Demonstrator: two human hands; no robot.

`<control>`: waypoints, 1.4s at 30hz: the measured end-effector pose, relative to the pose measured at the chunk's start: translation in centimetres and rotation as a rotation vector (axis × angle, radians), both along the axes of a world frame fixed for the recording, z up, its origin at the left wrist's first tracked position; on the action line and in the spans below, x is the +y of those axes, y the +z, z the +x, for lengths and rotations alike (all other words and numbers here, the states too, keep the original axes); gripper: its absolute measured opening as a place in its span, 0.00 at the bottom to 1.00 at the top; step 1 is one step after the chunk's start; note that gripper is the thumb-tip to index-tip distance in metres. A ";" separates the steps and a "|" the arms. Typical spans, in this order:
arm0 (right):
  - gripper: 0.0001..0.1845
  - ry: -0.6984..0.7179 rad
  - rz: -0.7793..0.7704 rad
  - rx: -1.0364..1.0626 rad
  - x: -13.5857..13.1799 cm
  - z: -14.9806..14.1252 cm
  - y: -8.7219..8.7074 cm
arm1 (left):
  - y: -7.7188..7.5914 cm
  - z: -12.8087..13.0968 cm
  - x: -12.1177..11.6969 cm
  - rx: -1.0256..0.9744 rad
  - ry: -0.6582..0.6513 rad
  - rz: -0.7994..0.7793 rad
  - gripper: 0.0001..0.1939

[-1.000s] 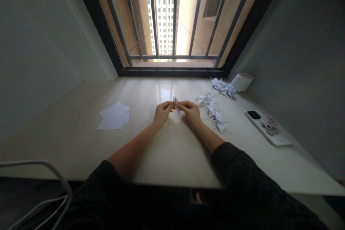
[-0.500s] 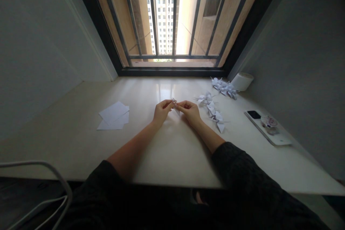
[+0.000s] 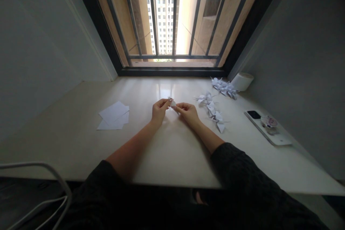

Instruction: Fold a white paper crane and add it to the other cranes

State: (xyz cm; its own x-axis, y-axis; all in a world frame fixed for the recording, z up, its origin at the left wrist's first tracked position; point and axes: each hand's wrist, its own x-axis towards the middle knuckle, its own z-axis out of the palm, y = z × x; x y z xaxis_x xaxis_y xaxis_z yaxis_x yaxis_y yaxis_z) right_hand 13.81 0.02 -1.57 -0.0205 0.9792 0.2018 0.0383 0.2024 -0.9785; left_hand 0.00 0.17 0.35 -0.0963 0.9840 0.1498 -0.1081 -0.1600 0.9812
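Note:
A small folded white paper crane [image 3: 173,104] is held between my hands above the middle of the sill. My left hand [image 3: 159,110] pinches it from the left between thumb and fingers. From the right, the thumb and forefinger of my right hand [image 3: 188,111] close on its lower edge. Fingertips hide part of the crane. Just right of my right hand lies a row of several finished paper cranes [image 3: 211,109]. A second cluster of cranes [image 3: 224,88] sits farther back on the right.
Loose white paper sheets [image 3: 114,115] lie overlapped on the left of the pale sill [image 3: 172,151]. A white roll [image 3: 242,81] stands at the back right corner. A phone [image 3: 265,127] rests near the right wall. A white cable [image 3: 51,169] loops at the lower left.
Both hands have shifted slightly to the left. The folded paper has turned between the fingers; its downward point no longer shows, and a rounder white face does.

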 end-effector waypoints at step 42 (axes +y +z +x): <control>0.11 -0.100 0.521 -0.412 -0.5 0.8 0.5 | -0.8 -0.1 0.5 0.133 -0.022 0.031 0.17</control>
